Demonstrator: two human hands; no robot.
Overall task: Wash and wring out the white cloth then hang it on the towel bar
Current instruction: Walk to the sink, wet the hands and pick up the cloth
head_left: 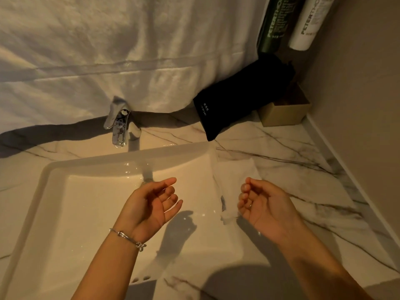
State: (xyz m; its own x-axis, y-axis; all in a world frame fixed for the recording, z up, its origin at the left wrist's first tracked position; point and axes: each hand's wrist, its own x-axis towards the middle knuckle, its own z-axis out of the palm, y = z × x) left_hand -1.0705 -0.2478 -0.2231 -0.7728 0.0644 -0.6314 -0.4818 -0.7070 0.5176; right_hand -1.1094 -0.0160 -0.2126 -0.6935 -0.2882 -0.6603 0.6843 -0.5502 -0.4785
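Note:
A small white cloth (234, 180) lies draped over the right rim of the white sink (65, 191), partly on the marble counter. My right hand (262, 204) hovers just right of the cloth's lower end, palm up, fingers loosely curled, holding nothing. My left hand (151, 204), with a bracelet at the wrist, is over the basin, palm up and empty, fingers apart. The chrome faucet (118, 124) stands behind the basin. No water stream is visible. A large white towel (108, 50) hangs across the back; the bar itself is hidden.
A black pouch (238, 98) leans at the back right beside a tan open box (283, 113). A green bottle (275, 22) and a white bottle (311, 22) hang above them. A wall (368, 105) bounds the marble counter (292, 152) on the right.

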